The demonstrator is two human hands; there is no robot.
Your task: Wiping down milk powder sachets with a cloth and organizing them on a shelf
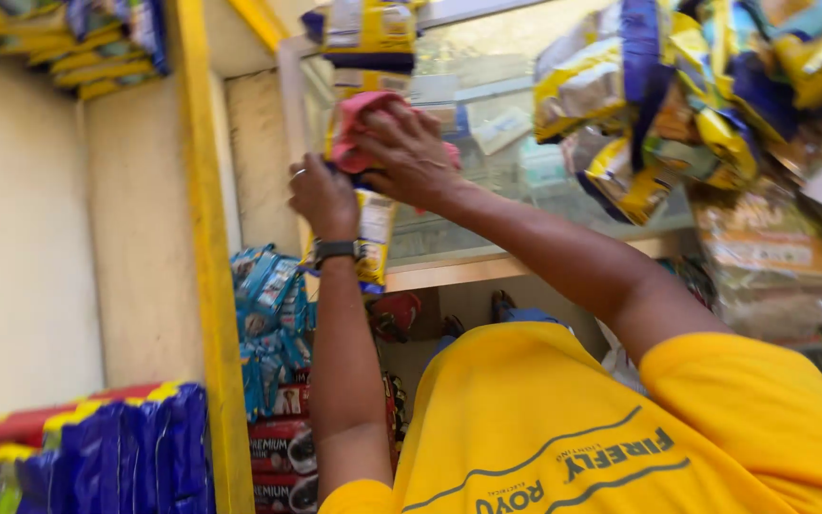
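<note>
1. Closest to the camera is a yellow shirt [544,428] on the person, filling the bottom of the view.
2. Two bare arms reach up from the shirt toward a glass cabinet [487,143].
3. The left hand [323,195] is lifted up with its back to the camera. A dark watch [334,250] sits on that wrist and a ring is on one finger. The fingers curl forward, but I cannot tell if they pinch anything, because the back of the hand hides them.
4. Just beside that hand hangs a strip of yellow packets [373,233], going down past the wrist.
5. The right hand [409,152] is pressed down flat on a pink cloth [354,128]. The fingers are spread over the cloth and hold it against the glass.
6. The pink cloth is high up on the left part of the glass front, near the white frame, between the two hands.
7. Above the cloth hangs another yellow and blue packet [368,33].
8. To the right, lots of yellow and blue snack bags [658,105] hang in a bunch in front of the cabinet.
9. Lower down on the left are light blue packets [268,314], and under them dark red boxes [283,447].
10. A yellow post [206,257] stands on the left, with blue and red packs [126,447] at its foot.
11. Farthest back is a plain cream wall [21,238].
</note>
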